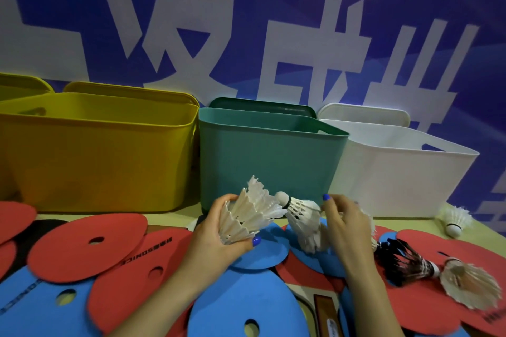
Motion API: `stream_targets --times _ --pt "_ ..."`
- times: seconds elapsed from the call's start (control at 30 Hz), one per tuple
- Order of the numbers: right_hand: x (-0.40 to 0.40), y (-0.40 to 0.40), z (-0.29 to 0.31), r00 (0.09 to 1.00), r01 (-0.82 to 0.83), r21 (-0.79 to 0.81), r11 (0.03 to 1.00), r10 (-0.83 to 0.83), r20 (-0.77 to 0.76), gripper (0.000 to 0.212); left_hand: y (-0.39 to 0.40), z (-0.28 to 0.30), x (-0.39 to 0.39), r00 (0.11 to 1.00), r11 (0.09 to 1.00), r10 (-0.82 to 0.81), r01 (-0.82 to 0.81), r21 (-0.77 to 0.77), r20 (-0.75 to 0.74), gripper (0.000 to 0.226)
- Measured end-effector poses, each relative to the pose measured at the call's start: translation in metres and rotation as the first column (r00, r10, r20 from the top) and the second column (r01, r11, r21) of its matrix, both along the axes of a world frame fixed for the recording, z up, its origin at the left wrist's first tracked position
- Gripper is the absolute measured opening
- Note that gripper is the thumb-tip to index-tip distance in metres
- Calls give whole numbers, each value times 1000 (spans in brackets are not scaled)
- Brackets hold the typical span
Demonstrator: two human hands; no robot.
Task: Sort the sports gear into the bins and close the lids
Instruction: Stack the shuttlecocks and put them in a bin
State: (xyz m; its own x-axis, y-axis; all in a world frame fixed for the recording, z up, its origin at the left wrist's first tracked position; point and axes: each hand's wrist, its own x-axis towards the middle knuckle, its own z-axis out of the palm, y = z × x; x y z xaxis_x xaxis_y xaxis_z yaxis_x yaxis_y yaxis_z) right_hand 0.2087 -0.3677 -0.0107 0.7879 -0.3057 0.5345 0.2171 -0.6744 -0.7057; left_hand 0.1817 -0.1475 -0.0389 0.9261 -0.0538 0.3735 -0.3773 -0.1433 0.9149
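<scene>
A: How far along is the sorting judged to be?

B: Barely begun, it seems. All three bins stand open, with lids propped behind them against the wall, and much gear is left on the worktop [175, 216]. What lies inside the bins cannot be seen from here.

A: What is held in the hands?

B: A white shuttlecock [247, 213] is gripped by the left hand [221, 238], fingers curled round its feather skirt, thumb underneath. A second white shuttlecock [302, 220] is pinched by the fingertips of the right hand [346, 223], cork end pointing up and left, nearly touching the feathers of the first. Both are held just above the worktop, in front of the green bin [269, 161].

A: And around the hands?

B: Red and blue foam discs [87, 243] are spread over the worktop, overlapping. To the right, a black shuttlecock [402, 261] and a worn pale shuttlecock [471, 286] are lying on the discs, and another white one [454, 220] rests near the white bin [397, 172]. The yellow bin [101, 156] is placed left of the green one, touching or nearly so.

A: What is left?

B: The held shuttlecocks are yet to be dropped in, the loose ones and the discs gathered, and the lids closed.
</scene>
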Motion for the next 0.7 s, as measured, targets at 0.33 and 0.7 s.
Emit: stream_targets --times 0.33,0.7 --pt "4 6 -13 930 -335 -90 938 315 -188 26 1 3 -1 1000 1000 6 -6 13 17 64" --pt "13 27 -30 936 -341 -286 895 295 -192 72 10 11 5 982 977 177 -167 -135 68 60"
